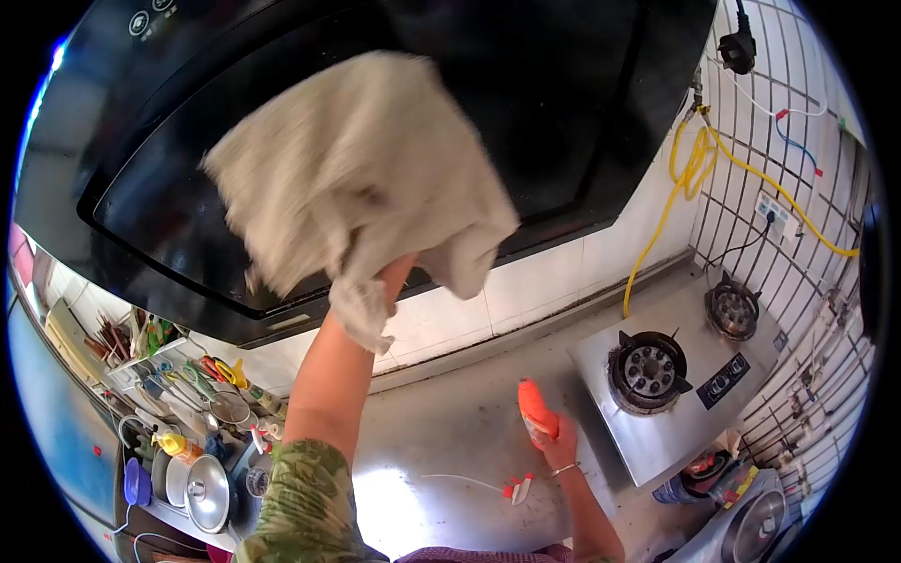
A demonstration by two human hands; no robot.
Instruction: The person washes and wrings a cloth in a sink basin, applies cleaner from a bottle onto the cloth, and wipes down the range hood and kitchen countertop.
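My left hand [399, 271] holds a beige cloth [375, 141], the black hood [554, 103] beyond it. My right hand [561, 445] grips an orange bottle [533, 407], a spray head [518, 490] near it.

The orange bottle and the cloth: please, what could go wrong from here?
A spray head lies loose on the counter; if the orange bottle is uncapped, which I cannot confirm, tilting the right hand might spill it. The cloth, spread before the black range hood, hides most of the left hand, so a slipping grip could go unnoticed.
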